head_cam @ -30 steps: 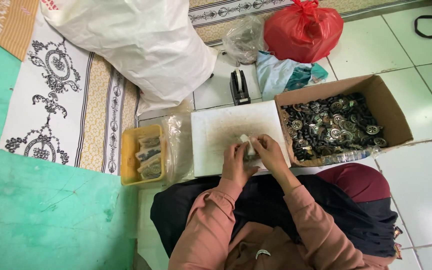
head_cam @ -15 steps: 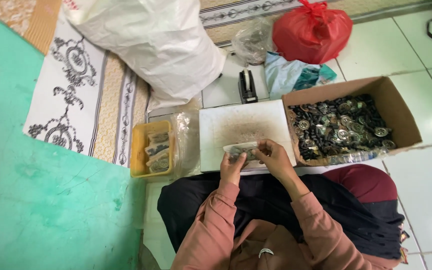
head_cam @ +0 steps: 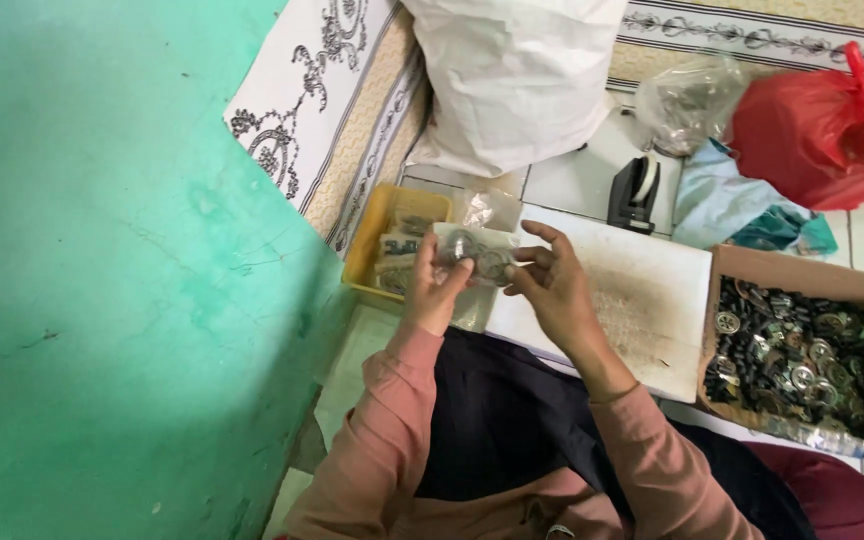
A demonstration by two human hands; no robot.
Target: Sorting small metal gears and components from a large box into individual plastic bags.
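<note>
Holding small clear packet point(head_cam: 474, 253) of metal parts above yellow tray point(head_cam: 370, 250): left hand point(head_cam: 434, 290) pinched packet's left edge, right hand point(head_cam: 552, 285) gripped right edge. White board point(head_cam: 642, 300) lay beneath; cardboard box point(head_cam: 802, 285) of metal parts sat at right.

Near the middle of the frame, the left hand point(head_cam: 432, 290) and the right hand point(head_cam: 552, 285) hold a small clear plastic packet of round metal parts point(head_cam: 474, 255) between them, above the left end of a flat white board point(head_cam: 642, 300). Just left of the packet sits a yellow plastic tray point(head_cam: 377, 235) with more packets in it. At the right edge lies an open brown cardboard box point(head_cam: 802, 285) filled with small metal parts. Behind the board stands a black tape dispenser point(head_cam: 634, 192); a large white sack point(head_cam: 512, 75) lies at upper centre and a red plastic bag point(head_cam: 822, 125) at upper right.
</note>
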